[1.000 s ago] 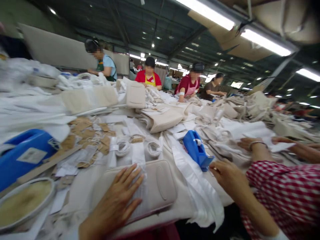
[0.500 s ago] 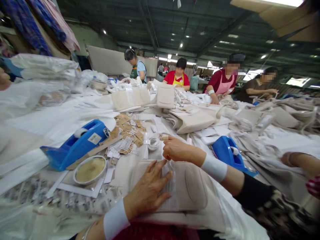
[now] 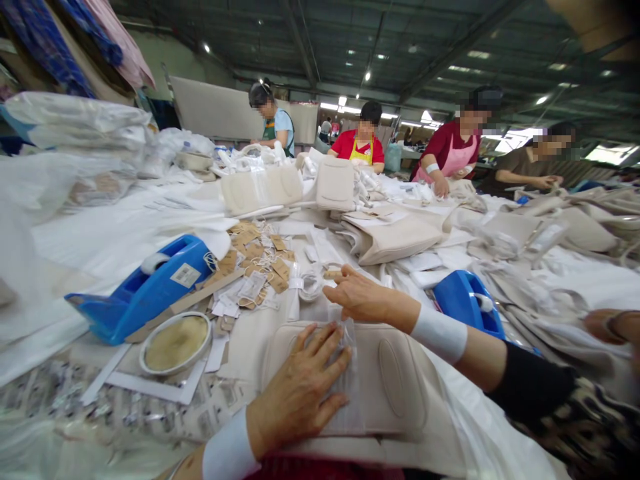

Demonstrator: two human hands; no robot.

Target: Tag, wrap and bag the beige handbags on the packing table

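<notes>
A beige bag-like piece [image 3: 395, 380] with a stitched oval on its right side lies flat before me. A strip of clear plastic film [image 3: 353, 400] runs across its middle. My left hand [image 3: 305, 380] rests flat on the piece and film, fingers spread. Just beyond the piece's far edge is my right hand [image 3: 363, 293], its fingers partly stretched out and apart, with nothing clearly held. A tan covering shows at one fingertip. A wrapped white cord coil [image 3: 313, 287] sits just past that hand.
Blue tape dispensers stand left [image 3: 145, 287] and right [image 3: 467, 303]. Brown tags [image 3: 250, 257] and a round dish [image 3: 175, 343] lie left. More beige pieces [image 3: 400, 240] are stacked ahead. Several co-workers [image 3: 367, 140] are across the table; another person's arm [image 3: 607, 327] reaches in at right.
My right hand has lifted slightly off the far edge of the piece, and its fingers have loosened. My left hand stays flat on the film. The view has shifted slightly.
</notes>
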